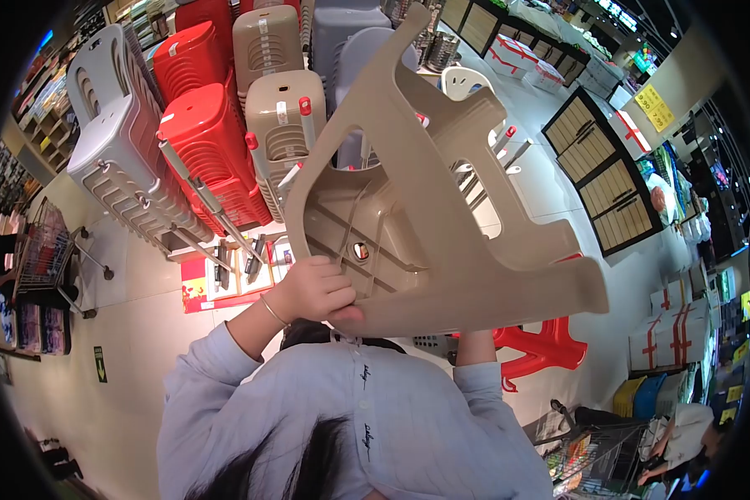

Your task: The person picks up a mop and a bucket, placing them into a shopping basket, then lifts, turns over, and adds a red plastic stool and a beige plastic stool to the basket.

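Note:
A beige plastic stool [458,287] is held up tilted before my chest, the hollow underside of its seat facing me and its legs spread upward and to the right. The fingers of my left hand [318,292] are wrapped over the stool's edge near the seat, with a thin bracelet at the wrist. My right forearm reaches up behind the stool's lower side; the stool hides that hand and its fingers. Below on the right, partly behind the held stool, lies a red plastic stool [542,348].
Stacks of red stools [196,125], beige stools [283,96] and grey chairs [112,154] stand ahead on the left. Poles with red ends rise beside them. A shopping cart [46,254] is at left, another cart [583,458] with a person at lower right. A slatted cabinet [604,171] stands right.

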{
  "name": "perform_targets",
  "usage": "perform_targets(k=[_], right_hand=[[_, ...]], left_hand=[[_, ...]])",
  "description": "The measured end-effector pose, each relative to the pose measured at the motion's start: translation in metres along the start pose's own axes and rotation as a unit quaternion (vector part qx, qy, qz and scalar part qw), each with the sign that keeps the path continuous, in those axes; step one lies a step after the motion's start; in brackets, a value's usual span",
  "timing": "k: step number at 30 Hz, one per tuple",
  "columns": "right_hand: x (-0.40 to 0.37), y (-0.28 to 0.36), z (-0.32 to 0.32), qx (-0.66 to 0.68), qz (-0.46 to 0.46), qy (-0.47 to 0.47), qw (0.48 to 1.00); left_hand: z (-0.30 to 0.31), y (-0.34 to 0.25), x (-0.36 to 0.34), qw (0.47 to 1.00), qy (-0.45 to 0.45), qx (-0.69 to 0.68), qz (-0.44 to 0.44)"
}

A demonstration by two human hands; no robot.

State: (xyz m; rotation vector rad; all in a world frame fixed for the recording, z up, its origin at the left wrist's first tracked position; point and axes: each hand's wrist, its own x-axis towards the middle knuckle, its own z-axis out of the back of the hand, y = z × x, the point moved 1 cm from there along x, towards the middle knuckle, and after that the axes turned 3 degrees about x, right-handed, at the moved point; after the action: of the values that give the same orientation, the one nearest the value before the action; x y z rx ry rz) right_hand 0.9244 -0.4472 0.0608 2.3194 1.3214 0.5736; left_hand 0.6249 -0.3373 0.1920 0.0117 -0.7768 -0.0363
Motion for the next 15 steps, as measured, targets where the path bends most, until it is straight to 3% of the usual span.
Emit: perform_targets(k=[2, 3, 4, 5, 6, 7, 9, 10, 12, 13, 15], right_hand=[[0.01, -0.009, 0.006, 0.023, 0.032, 0.032, 0.999], [0.031, -0.012, 0.005, 0.033, 0.051, 0.048, 0.997], [0.027, -0.01, 0.011, 0.039, 0.069, 0.064, 0.995], [0.052, -0.008, 0.014, 0.043, 0.087, 0.082, 0.992], [0.047, -0.003, 0.019, 0.047, 0.103, 0.099, 0.989], [0.046, 0.0, 0.018, 0.041, 0.11, 0.095, 0.989], [0.042, 0.005, 0.018, -0.008, 0.127, -0.062, 0.99], [0.03, 0.008, -0.028, -0.017, 0.124, -0.109, 0.986], [0.022, 0.001, -0.023, -0.036, 0.125, -0.112, 0.985], [0.019, -0.003, -0.03, -0.053, 0.118, -0.11, 0.985], [0.009, -0.017, -0.043, -0.061, 0.125, -0.152, 0.979]], left_hand=[[-0.013, 0.008, -0.008, 0.996, 0.026, -0.046, 0.073], [-0.024, 0.008, -0.011, 0.996, 0.028, -0.054, 0.066], [-0.035, 0.005, -0.015, 0.969, -0.08, -0.157, 0.172], [-0.042, 0.0, -0.018, 0.908, -0.184, -0.257, 0.275], [-0.04, -0.001, -0.025, 0.805, -0.151, -0.402, 0.41], [-0.046, 0.006, -0.027, 0.725, -0.196, -0.508, 0.421], [-0.045, 0.008, -0.03, 0.77, -0.204, -0.422, 0.432], [-0.045, 0.01, -0.033, 0.77, -0.199, -0.429, 0.428], [-0.043, 0.017, -0.046, 0.722, -0.173, -0.454, 0.493], [-0.039, 0.02, -0.051, 0.722, -0.169, -0.458, 0.491], [-0.03, 0.026, -0.062, 0.647, -0.202, -0.505, 0.534]])
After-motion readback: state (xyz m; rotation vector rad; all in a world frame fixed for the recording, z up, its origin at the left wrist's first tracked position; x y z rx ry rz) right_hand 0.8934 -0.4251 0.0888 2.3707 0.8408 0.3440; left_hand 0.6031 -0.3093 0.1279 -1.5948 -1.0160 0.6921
